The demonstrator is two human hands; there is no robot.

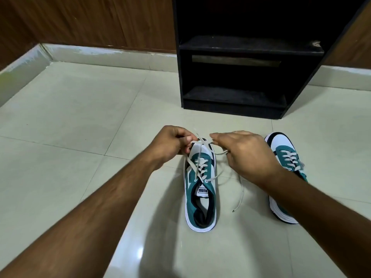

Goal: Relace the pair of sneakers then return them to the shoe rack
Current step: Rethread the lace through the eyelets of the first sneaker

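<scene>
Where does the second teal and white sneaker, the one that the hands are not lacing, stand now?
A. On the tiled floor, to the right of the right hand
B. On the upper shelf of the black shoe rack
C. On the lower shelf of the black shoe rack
A: the second teal and white sneaker stands on the tiled floor beyond the right hand; both shelves of the black shoe rack hold no shoe.

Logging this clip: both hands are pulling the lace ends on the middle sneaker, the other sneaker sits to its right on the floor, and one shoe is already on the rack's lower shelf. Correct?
Not quite. The head view shows the black shoe rack with no shoe on any shelf. The rest holds: the left hand and right hand pull the lace on the middle sneaker; the other sneaker sits right of it on the floor.
</scene>
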